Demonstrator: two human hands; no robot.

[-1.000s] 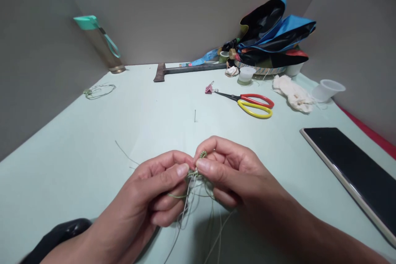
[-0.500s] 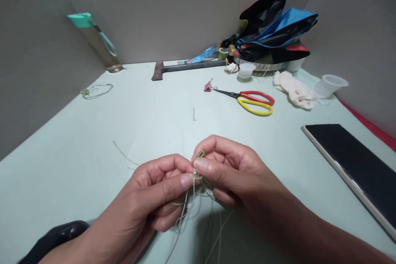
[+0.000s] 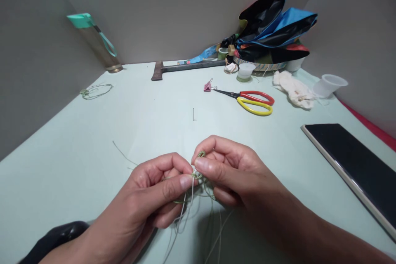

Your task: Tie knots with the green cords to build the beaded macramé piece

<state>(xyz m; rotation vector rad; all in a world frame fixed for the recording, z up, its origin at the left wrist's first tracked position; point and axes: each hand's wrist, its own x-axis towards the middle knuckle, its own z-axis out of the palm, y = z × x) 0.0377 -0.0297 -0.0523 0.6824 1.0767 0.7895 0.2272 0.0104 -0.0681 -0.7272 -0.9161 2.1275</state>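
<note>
Both of my hands meet low in the middle of the pale green table point(image 3: 93, 132). My right hand point(image 3: 230, 169) pinches a small green knotted cord piece point(image 3: 201, 154) between thumb and forefinger. My left hand point(image 3: 154, 194) pinches the thin cords point(image 3: 185, 210) just below that knot, thumb against forefinger. Several loose cord ends hang down from between the hands toward the table's near edge.
Red-and-yellow scissors point(image 3: 252, 101) and a pink binder clip point(image 3: 208, 86) lie beyond the hands. A dark tablet point(image 3: 355, 165) lies at the right. A hammer point(image 3: 185, 68), plastic cups point(image 3: 329, 84), a cloth point(image 3: 293, 88), a folded umbrella point(image 3: 272, 29), a bottle point(image 3: 99, 45) and a cord loop point(image 3: 95, 90) sit further back.
The hands have barely moved; my left thumb has shifted slightly along the cords, and the view has tilted up a little.
</note>
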